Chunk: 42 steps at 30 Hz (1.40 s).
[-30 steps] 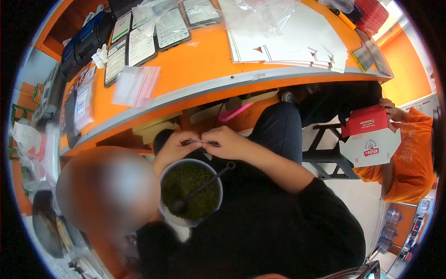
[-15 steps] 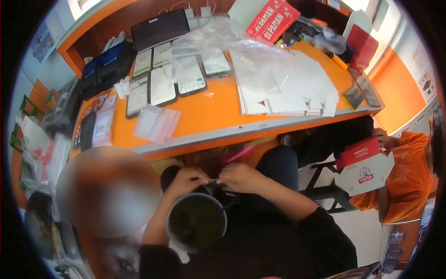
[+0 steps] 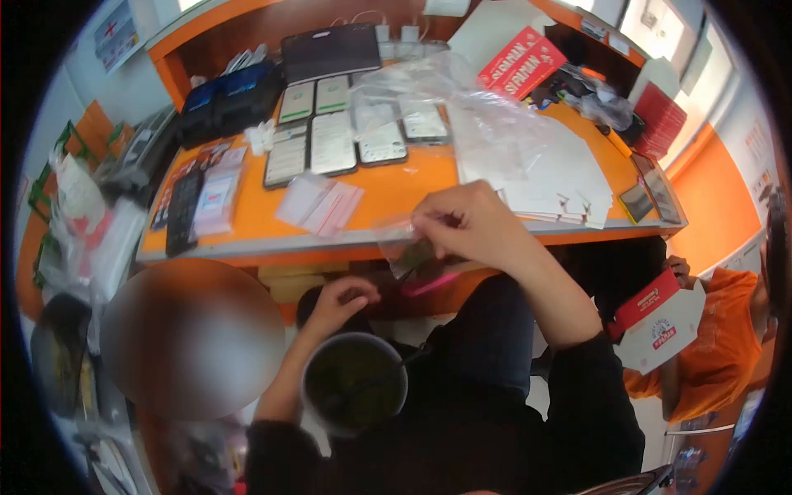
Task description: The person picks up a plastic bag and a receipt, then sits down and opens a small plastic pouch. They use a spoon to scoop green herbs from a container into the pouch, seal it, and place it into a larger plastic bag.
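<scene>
- Pinching a small clear bag of green contents, the right hand holds it at the near edge of the orange table.
- Left hand sits curled just beyond the bowl, lower left of the bag; whether it grips anything cannot be told.
- Bowl holds green stuff and a dark spoon.
- Phones lie farther back.

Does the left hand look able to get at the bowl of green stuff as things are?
Probably yes. The left hand sits just beyond the bowl with nothing between them, and the right hand holds the small clear bag up by the desk edge, out of the way.
</scene>
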### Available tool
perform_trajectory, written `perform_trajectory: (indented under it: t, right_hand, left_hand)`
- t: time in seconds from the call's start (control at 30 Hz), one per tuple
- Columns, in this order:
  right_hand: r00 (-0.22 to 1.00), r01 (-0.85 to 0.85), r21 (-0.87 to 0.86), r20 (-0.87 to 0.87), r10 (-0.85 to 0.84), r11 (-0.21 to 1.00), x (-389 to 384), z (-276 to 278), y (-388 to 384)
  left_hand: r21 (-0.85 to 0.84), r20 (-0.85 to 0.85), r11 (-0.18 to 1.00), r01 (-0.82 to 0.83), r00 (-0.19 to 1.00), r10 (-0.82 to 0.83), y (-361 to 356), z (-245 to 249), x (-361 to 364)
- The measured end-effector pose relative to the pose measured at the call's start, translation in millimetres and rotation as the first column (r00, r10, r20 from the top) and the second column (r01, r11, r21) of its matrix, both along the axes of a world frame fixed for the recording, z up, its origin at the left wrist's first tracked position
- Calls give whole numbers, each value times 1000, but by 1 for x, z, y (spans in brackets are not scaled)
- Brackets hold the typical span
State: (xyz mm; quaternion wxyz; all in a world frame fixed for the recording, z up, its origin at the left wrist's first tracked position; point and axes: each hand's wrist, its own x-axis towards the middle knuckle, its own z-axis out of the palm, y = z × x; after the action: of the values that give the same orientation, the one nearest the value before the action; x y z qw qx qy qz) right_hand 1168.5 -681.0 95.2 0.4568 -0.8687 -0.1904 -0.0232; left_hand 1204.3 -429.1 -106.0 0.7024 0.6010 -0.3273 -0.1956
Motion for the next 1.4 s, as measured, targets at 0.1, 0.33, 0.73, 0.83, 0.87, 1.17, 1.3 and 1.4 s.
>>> perform_trajectory:
  t: [0.1,0.33,0.73,0.83,0.87,1.17,1.3,1.4]
  right_hand:
    - [997,-70,-78,34,73,994,0,-39,20]
    - [985,-127,-159,92,143,979,2,-109,36]
    - [968,-191,-230,116,221,954,-1,-149,43]
    - [970,-193,-266,89,224,944,-3,-138,39]
    - [973,-183,-331,73,219,926,-5,-128,35]
    - [841,396,-300,499,-210,868,63,26,-48]
    - [638,623,-394,756,-148,675,102,2,-71]
    - [787,418,-402,608,-104,815,73,-3,-47]
  left_hand:
    - [-138,-6,986,-89,996,89,-2,6,-4]
    - [94,170,977,-191,970,174,2,9,-6]
    - [133,381,983,-127,922,67,-3,6,6]
    - [186,394,978,-96,919,15,1,-4,9]
    - [106,248,994,-6,969,-20,1,-9,7]
    - [-43,8,998,-41,999,42,-3,-30,13]
    - [3,16,999,-33,999,33,-3,-21,10]
    - [45,-28,999,-28,999,29,1,-12,5]
